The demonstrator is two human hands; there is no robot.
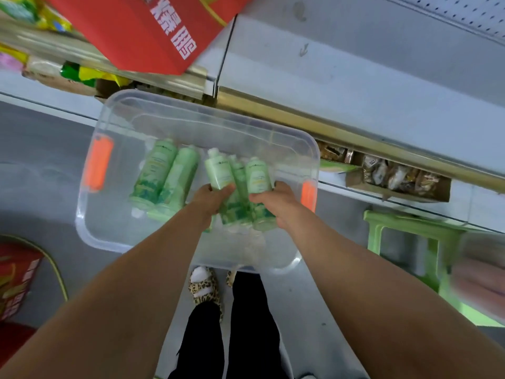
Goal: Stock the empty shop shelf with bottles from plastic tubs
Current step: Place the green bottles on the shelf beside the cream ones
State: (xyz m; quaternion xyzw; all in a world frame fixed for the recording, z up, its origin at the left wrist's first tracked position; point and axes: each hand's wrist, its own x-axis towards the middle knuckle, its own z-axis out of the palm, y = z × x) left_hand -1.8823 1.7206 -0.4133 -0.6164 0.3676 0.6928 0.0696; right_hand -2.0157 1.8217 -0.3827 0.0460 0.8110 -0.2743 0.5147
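Observation:
A clear plastic tub [114, 236] with orange handles sits on the floor below me. Several light green bottles lie in it. My left hand [210, 199] grips one green bottle [218, 170] by its lower part. My right hand [276, 199] is closed around another green bottle [257, 175], and a third bottle [239, 173] is wedged between the two. Two more green bottles [164, 176] lie side by side at the tub's left. The empty grey shelf [355, 77] stretches above the tub to the right.
A red box [142, 31] juts over the shelf at top left, with snack packets [68, 69] beneath it. A carton of wrapped goods [396, 176] sits on the lower shelf at right. A green plastic stool [410, 236] stands right of the tub. My feet [205, 288] are just behind it.

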